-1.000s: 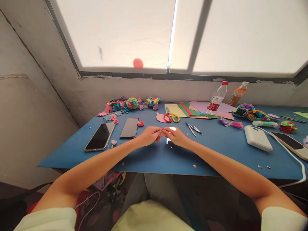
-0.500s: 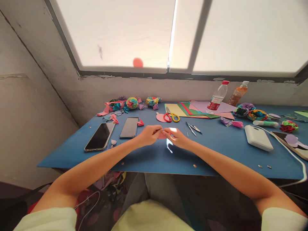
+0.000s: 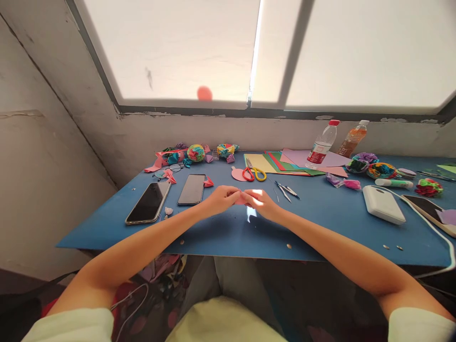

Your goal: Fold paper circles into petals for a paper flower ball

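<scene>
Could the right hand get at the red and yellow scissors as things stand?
Probably yes. The scissors lie flat on the blue table just beyond the right hand, with bare surface between. But that hand shares its grip on a pink paper piece with the left hand.

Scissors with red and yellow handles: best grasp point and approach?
Grip the scissors with red and yellow handles by the loops, coming from the near side: they lie flat on the blue table, loops toward the person, blades pointing away toward the paper sheets.
</scene>
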Action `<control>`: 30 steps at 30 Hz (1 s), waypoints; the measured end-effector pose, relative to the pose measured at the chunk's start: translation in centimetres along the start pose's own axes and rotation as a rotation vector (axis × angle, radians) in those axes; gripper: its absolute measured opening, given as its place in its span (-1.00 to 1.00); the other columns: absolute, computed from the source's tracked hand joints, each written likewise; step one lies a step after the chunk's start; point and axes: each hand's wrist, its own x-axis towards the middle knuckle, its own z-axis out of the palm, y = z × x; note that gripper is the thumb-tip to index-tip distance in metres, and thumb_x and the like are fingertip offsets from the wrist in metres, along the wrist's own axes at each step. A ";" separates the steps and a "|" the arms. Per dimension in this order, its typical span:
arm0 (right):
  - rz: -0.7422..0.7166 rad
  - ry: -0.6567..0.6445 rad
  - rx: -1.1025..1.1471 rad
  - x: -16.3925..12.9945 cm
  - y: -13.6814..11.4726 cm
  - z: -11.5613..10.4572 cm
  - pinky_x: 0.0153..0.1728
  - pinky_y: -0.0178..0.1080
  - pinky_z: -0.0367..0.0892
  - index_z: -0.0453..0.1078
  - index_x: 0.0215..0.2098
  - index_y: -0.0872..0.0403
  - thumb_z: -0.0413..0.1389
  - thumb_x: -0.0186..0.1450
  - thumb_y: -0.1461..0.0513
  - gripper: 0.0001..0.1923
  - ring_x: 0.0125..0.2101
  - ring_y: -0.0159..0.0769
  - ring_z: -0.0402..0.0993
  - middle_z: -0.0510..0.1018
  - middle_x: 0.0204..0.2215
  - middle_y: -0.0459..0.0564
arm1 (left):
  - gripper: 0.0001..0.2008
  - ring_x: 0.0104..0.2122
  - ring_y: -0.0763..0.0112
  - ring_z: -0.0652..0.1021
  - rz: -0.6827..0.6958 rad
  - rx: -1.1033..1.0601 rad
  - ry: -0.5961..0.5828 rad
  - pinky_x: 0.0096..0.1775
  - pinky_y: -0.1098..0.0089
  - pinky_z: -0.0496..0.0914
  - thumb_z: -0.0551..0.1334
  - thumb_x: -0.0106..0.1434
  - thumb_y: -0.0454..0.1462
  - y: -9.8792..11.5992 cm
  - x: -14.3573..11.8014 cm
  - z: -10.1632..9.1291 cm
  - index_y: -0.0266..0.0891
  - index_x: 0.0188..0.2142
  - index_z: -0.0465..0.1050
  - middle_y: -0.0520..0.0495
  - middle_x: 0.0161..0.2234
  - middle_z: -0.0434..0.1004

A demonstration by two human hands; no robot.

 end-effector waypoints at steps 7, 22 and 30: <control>-0.004 -0.022 -0.059 0.1 0.4 -0.1 -0.56 -0.35 -0.05 0.04 -0.57 0.12 -0.17 0.30 0.01 -0.59 -0.56 -0.47 -0.06 0.05 -0.62 -0.14 | -0.72 -0.39 0.44 0.47 -0.077 0.181 -0.038 -0.34 0.37 0.40 0.10 0.28 -0.13 -1.2 0.3 0.4 -0.34 -0.27 0.37 0.01 -0.36 0.42; -0.021 -0.020 -0.203 0.2 0.6 0.5 -0.56 -0.37 -0.07 0.04 -0.58 0.12 -0.17 0.30 0.09 -0.64 -0.58 -0.49 -0.10 0.04 -0.66 -0.18 | -0.71 -0.15 0.31 0.44 -0.319 0.594 0.088 -0.14 0.17 0.38 0.12 0.27 -0.18 -1.5 0.3 0.3 -0.28 -0.06 0.30 -0.13 -0.08 0.36; -0.057 -0.012 -0.220 0.1 0.4 0.0 -0.51 -0.37 0.03 0.22 -0.49 0.13 -0.18 0.32 0.09 -0.64 -0.56 -0.47 0.08 0.25 -0.61 -0.12 | -0.75 -0.32 0.42 0.48 -0.119 0.370 0.044 -0.26 0.31 0.41 0.09 0.29 -0.16 -0.8 0.2 0.5 -0.31 -0.21 0.36 -0.04 -0.27 0.43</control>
